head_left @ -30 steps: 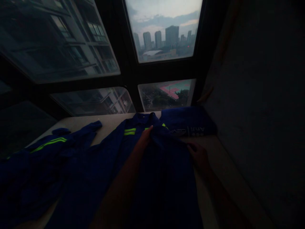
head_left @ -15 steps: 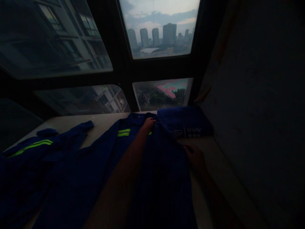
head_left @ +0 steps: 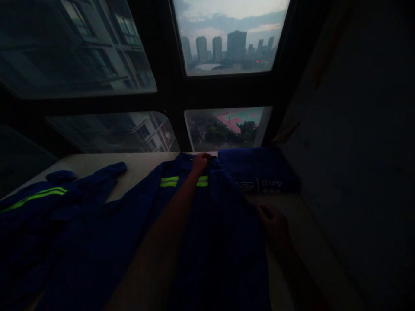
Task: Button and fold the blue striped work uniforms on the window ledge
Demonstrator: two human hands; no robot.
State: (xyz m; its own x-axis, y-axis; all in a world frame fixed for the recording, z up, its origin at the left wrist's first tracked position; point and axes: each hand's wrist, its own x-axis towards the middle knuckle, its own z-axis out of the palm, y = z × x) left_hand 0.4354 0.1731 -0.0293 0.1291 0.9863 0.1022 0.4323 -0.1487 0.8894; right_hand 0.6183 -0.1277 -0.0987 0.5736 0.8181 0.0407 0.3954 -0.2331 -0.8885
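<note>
A dark blue work jacket with yellow-green and grey reflective strips lies spread out before me, collar toward the window. My left hand reaches across it and pinches the cloth by the collar and shoulder. At the jacket's right edge, my right hand has its thumb and fingers closed on the fabric. A folded blue garment with pale lettering sits just beyond, at the back right. Dim light hides the finer folds and the lower part of the jacket.
Another blue garment with a yellow-green strip lies crumpled at the left. All rest on a pale window ledge. Dark window frames stand behind it, and a wall bounds the right side.
The view has shifted slightly. The right hand has moved a little right and nearer with the jacket's edge. More of the right reflective strip now shows beside my left wrist.
</note>
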